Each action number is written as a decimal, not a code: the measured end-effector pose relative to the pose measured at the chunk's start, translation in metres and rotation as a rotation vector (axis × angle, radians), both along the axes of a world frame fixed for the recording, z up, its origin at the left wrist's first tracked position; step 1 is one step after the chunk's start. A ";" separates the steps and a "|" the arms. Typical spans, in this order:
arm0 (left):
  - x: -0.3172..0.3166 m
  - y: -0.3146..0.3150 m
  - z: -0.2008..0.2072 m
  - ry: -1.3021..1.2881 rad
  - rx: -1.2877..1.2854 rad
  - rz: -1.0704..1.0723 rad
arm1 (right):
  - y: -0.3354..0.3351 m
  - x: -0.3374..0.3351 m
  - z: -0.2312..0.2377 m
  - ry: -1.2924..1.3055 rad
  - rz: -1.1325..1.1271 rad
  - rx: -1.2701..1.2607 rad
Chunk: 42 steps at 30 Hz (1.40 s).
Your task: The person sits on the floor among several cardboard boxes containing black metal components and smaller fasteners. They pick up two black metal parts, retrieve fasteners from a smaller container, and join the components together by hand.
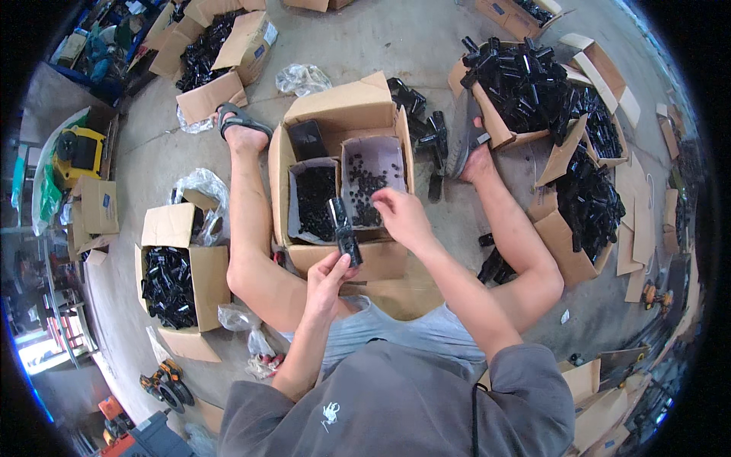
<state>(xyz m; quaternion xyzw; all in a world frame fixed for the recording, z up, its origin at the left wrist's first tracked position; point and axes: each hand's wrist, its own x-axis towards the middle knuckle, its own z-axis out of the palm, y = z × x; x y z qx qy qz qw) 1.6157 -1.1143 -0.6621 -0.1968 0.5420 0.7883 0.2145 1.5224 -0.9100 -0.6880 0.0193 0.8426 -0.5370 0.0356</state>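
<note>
My left hand [327, 280] grips the lower end of a glossy black tubular part [346, 238], which stands roughly upright in front of the open cardboard box [346, 99] between my legs. My right hand [403, 219] is just right of that part, thumb and fingertips pinched together; whatever they may hold is too small to make out. Behind the hands, the box holds two smaller trays. Dense small black pieces [316, 199] fill the left tray, and loose small black pieces [365, 181] are scattered in the right one. A flat black object [307, 139] leans at the box's back left.
Cardboard boxes heaped with black parts [521, 87] stand at the right, another box of black parts [169, 286] at the left. More black parts [430, 137] lie beside my right foot. Clear plastic bags [302, 79] and power drills [656, 297] rest on the concrete floor.
</note>
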 end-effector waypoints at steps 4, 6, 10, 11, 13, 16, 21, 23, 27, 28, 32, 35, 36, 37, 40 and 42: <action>0.003 -0.018 0.001 0.086 -0.132 0.085 | -0.043 -0.056 -0.056 -0.049 0.421 0.692; 0.003 -0.017 -0.008 0.118 -0.150 0.087 | -0.049 -0.060 -0.099 0.020 0.321 0.769; 0.012 -0.019 -0.007 0.095 -0.161 0.163 | -0.065 -0.057 -0.107 0.088 0.393 0.789; 0.013 -0.016 -0.009 0.084 -0.166 0.176 | -0.063 -0.053 -0.106 0.090 0.342 0.798; 0.005 -0.019 -0.017 0.108 -0.192 0.118 | -0.060 -0.049 -0.101 0.114 0.255 0.807; -0.009 -0.006 -0.013 0.144 -0.196 0.128 | -0.053 -0.046 -0.088 0.104 0.249 0.757; -0.019 0.016 -0.012 0.160 -0.215 0.114 | -0.030 -0.023 -0.051 0.221 -0.025 0.241; -0.020 0.013 -0.017 0.176 -0.235 0.105 | -0.015 0.007 0.017 0.298 -0.011 -0.072; -0.015 0.047 -0.009 0.178 -0.257 -0.052 | 0.013 0.061 0.022 0.405 0.069 -0.003; -0.014 0.055 -0.013 0.187 -0.265 -0.088 | 0.020 0.070 0.018 0.418 0.066 0.052; -0.008 0.083 -0.006 0.199 -0.281 -0.173 | 0.035 0.092 0.013 0.383 -0.024 0.147; -0.005 0.098 -0.005 0.163 -0.228 -0.154 | 0.043 0.099 0.008 0.370 -0.090 0.126; -0.006 0.101 -0.003 0.168 -0.246 -0.161 | 0.047 0.100 0.008 0.359 -0.076 0.138; -0.007 0.103 -0.002 0.173 -0.264 -0.166 | 0.049 0.101 0.007 0.348 -0.060 0.149; -0.006 0.104 -0.004 0.187 -0.285 -0.186 | 0.053 0.100 0.007 0.321 -0.033 0.212; -0.005 0.105 -0.004 0.188 -0.281 -0.184 | 0.053 0.099 0.007 0.317 -0.019 0.233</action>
